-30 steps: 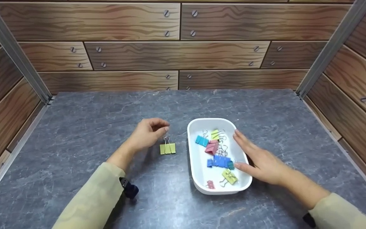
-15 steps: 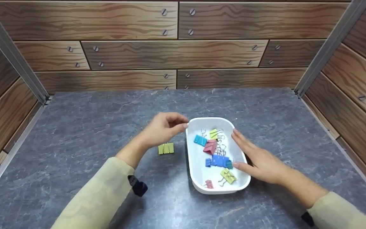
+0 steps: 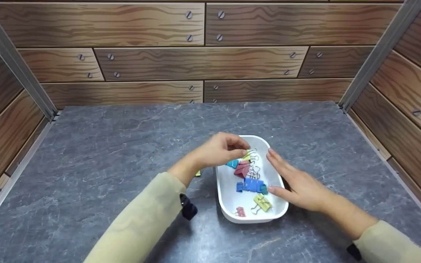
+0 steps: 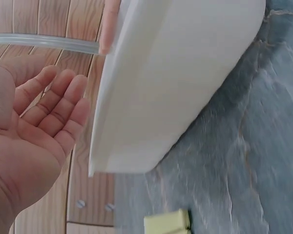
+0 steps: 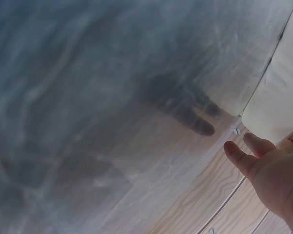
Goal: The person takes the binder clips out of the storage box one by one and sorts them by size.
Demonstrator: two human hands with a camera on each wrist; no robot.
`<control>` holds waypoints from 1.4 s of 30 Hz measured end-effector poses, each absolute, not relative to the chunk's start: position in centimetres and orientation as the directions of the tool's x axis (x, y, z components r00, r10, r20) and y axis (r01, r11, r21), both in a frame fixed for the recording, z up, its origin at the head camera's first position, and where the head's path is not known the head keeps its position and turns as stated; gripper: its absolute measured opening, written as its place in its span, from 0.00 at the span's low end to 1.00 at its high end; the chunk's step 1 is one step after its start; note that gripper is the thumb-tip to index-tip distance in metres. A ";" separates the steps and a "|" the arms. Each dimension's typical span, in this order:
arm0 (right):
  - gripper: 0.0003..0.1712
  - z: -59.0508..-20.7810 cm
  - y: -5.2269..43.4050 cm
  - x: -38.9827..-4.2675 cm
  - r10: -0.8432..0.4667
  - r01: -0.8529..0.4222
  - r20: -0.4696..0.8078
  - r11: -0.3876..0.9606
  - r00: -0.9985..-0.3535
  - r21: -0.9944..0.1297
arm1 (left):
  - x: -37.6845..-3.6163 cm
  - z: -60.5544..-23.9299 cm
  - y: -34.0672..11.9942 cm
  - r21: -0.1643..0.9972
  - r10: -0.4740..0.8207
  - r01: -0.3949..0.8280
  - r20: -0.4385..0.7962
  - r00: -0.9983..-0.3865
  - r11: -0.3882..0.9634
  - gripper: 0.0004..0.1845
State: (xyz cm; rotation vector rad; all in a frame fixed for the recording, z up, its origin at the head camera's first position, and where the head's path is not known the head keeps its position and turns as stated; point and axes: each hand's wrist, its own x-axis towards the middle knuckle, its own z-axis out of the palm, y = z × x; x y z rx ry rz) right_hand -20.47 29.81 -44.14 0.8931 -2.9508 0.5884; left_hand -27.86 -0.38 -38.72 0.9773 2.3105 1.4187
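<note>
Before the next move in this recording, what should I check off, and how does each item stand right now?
1. White tray upright on the table: ok.
2. Right hand at the tray's right side, fingers extended: ok.
3. Left hand free: ok; the left wrist view shows nothing in its palm.
4. Left hand touching the yellow-green clip at the tray's far end: cannot tell; they appear close in the head view.
5. Table clip in plain sight from the head: not ok; the left arm hides most of it.
6. Small red clip apart from the other clips: ok.
</note>
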 end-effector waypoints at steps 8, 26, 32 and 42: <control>0.51 -44.4 29.9 -20.4 -0.534 -0.532 0.107 0.762 -0.839 -0.370 | -28.7 -39.7 1.8 0.860 0.709 0.390 0.048 -0.703 0.329 0.15; 0.51 -44.2 29.7 -20.3 -0.537 -0.539 0.114 0.763 -0.836 -0.356 | -30.0 -41.2 2.2 0.856 0.764 0.370 -0.045 -0.644 0.362 0.17; 0.51 -44.2 29.8 -20.4 -0.539 -0.544 0.122 0.762 -0.834 -0.352 | -30.0 -41.2 2.4 0.845 0.772 0.386 -0.049 -0.634 0.370 0.17; 0.51 -44.2 29.9 -20.4 -0.539 -0.551 0.140 0.758 -0.830 -0.350 | -30.1 -41.4 3.0 0.863 0.785 0.361 -0.062 -0.617 0.353 0.17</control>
